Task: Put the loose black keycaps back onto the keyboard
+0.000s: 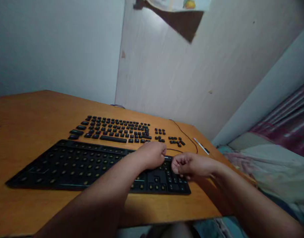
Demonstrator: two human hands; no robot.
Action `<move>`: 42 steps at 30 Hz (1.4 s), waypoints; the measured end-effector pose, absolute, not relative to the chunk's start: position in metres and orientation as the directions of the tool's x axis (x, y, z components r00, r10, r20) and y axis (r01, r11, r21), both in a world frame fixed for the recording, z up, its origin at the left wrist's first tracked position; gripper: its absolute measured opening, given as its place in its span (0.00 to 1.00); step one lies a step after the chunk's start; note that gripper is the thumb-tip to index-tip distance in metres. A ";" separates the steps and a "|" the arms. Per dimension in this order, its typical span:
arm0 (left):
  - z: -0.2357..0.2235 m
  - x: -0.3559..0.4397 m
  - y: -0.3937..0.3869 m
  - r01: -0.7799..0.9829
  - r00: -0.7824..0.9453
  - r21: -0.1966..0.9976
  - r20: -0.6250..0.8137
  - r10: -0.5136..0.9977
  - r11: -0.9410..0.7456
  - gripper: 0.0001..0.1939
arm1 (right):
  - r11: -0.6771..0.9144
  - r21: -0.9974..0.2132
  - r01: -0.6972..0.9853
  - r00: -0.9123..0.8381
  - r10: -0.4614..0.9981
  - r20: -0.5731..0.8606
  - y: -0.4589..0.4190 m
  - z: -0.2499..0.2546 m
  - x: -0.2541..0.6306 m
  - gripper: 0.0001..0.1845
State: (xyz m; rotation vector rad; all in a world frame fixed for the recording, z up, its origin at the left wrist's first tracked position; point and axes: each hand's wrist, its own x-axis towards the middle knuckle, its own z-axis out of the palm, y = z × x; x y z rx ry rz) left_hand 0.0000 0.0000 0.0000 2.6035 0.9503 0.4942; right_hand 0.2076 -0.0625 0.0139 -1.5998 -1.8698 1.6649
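Note:
A black keyboard (92,167) lies flat on the wooden desk. Most of its key positions are bare, showing small pale centres. Caps sit on part of the number pad (175,185) at its right end. My left hand (154,154) is closed, with curled fingers over the upper right part of the keyboard; what it holds, if anything, is hidden. At the number pad, my right hand (184,164) is closed in a pinch, its fingertips at the keys. Anything between them is too small to make out. Behind the keyboard, many loose black keycaps (113,139) lie in rows like a keyboard layout.
A thin black cable (183,132) curves over the desk (30,112) behind my hands. Near the right edge lies a slim white and black object (200,145). The wall (164,76) stands behind the desk. Bedding (263,155) is to the right, below a pink curtain (285,115).

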 end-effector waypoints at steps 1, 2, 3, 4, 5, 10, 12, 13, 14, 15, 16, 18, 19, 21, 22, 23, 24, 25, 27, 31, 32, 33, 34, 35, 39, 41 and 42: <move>0.000 0.000 0.000 0.554 0.718 0.409 0.206 0.665 -0.725 0.09 | -0.194 -0.792 0.578 -0.420 0.762 -0.493 -0.061 0.015 0.208 0.05; 0.000 0.000 0.000 0.557 0.717 0.406 0.204 0.666 -0.724 0.09 | -0.189 -0.792 0.580 -0.429 0.756 -0.495 -0.060 0.016 0.208 0.05; 0.000 0.000 0.000 0.559 0.717 0.404 0.203 0.667 -0.724 0.09 | -0.184 -0.790 0.584 -0.435 0.751 -0.497 -0.059 0.016 0.208 0.05; 0.001 0.000 0.000 0.561 0.716 0.403 0.201 0.668 -0.723 0.09 | -0.179 -0.788 0.590 -0.440 0.747 -0.499 -0.058 0.017 0.209 0.05; 0.001 0.000 0.000 0.563 0.715 0.403 0.201 0.670 -0.722 0.10 | -0.175 -0.783 0.597 -0.443 0.742 -0.504 -0.057 0.017 0.209 0.04; 0.006 -0.001 -0.003 0.569 0.716 0.401 0.188 0.673 -0.718 0.10 | -0.155 -0.755 0.637 -0.427 0.745 -0.513 -0.054 0.018 0.205 0.02; 0.006 -0.002 -0.002 0.573 0.718 0.398 0.179 0.673 -0.716 0.10 | -0.147 -0.748 0.648 -0.420 0.750 -0.511 -0.054 0.018 0.203 0.02; 0.006 -0.002 -0.002 0.572 0.718 0.398 0.179 0.672 -0.717 0.10 | -0.142 -0.743 0.654 -0.415 0.754 -0.510 -0.054 0.018 0.201 0.02; 0.006 -0.003 -0.002 0.569 0.719 0.400 0.182 0.671 -0.718 0.10 | -0.136 -0.738 0.661 -0.409 0.759 -0.506 -0.054 0.018 0.200 0.02; 0.005 -0.003 -0.001 0.566 0.718 0.402 0.188 0.670 -0.720 0.10 | -0.129 -0.734 0.666 -0.404 0.765 -0.501 -0.055 0.019 0.199 0.02; 0.004 -0.003 -0.001 0.563 0.717 0.404 0.196 0.669 -0.721 0.10 | -0.123 -0.731 0.671 -0.401 0.769 -0.498 -0.055 0.019 0.198 0.02; 0.003 -0.003 0.000 0.562 0.715 0.407 0.198 0.670 -0.720 0.10 | -0.107 -0.731 0.674 -0.401 0.778 -0.484 -0.057 0.018 0.198 0.02; 0.003 -0.003 0.000 0.563 0.714 0.408 0.196 0.672 -0.719 0.10 | -0.099 -0.735 0.671 -0.402 0.784 -0.473 -0.057 0.018 0.198 0.02; 0.003 -0.003 -0.001 0.565 0.713 0.409 0.196 0.674 -0.716 0.10 | -0.091 -0.746 0.660 -0.402 0.796 -0.453 -0.059 0.017 0.198 0.03; 0.003 -0.003 -0.001 0.565 0.712 0.410 0.196 0.675 -0.716 0.10 | -0.089 -0.751 0.654 -0.402 0.801 -0.444 -0.060 0.016 0.199 0.04; 0.003 -0.003 -0.001 0.564 0.710 0.412 0.200 0.675 -0.716 0.10 | -0.083 -0.755 0.650 -0.404 0.805 -0.436 -0.062 0.015 0.199 0.05; 0.003 -0.003 -0.001 0.562 0.710 0.413 0.204 0.674 -0.717 0.10 | -0.073 -0.759 0.647 -0.407 0.808 -0.426 -0.063 0.015 0.199 0.05; 0.003 -0.003 -0.001 0.560 0.710 0.413 0.209 0.673 -0.719 0.10 | -0.060 -0.761 0.646 -0.414 0.810 -0.415 -0.064 0.015 0.199 0.06; 0.002 -0.003 -0.001 0.556 0.711 0.413 0.215 0.670 -0.722 0.09 | -0.024 -0.754 0.656 -0.424 0.815 -0.394 -0.065 0.015 0.198 0.06; 0.001 -0.003 -0.001 0.563 0.709 0.407 0.208 0.674 -0.719 0.09 | 0.029 -0.726 0.687 -0.416 0.835 -0.360 -0.067 0.014 0.196 0.06; 0.001 -0.003 0.000 0.566 0.708 0.406 0.208 0.675 -0.718 0.09 | 0.028 -0.728 0.685 -0.413 0.838 -0.356 -0.068 0.013 0.196 0.07; 0.001 -0.003 -0.001 0.565 0.708 0.405 0.209 0.675 -0.719 0.09 | 0.016 -0.737 0.676 -0.410 0.839 -0.358 -0.068 0.013 0.197 0.08; 0.001 -0.003 -0.001 0.563 0.709 0.406 0.210 0.673 -0.720 0.09 | -0.006 -0.750 0.661 -0.405 0.839 -0.364 -0.069 0.012 0.197 0.09; 0.002 -0.003 -0.001 0.560 0.710 0.408 0.212 0.672 -0.721 0.09 | -0.034 -0.765 0.643 -0.399 0.838 -0.373 -0.070 0.012 0.198 0.10; 0.002 -0.004 -0.001 0.553 0.716 0.413 0.210 0.666 -0.724 0.09 | -0.095 -0.807 0.583 -0.356 0.863 -0.359 -0.080 0.013 0.200 0.11; 0.001 -0.004 0.000 0.555 0.714 0.410 0.211 0.667 -0.724 0.09 | -0.032 -0.810 0.585 -0.318 0.910 -0.266 -0.089 0.014 0.200 0.08; 0.001 -0.004 0.000 0.555 0.715 0.408 0.212 0.667 -0.725 0.09 | 0.013 -0.799 0.602 -0.294 0.933 -0.206 -0.094 0.014 0.200 0.07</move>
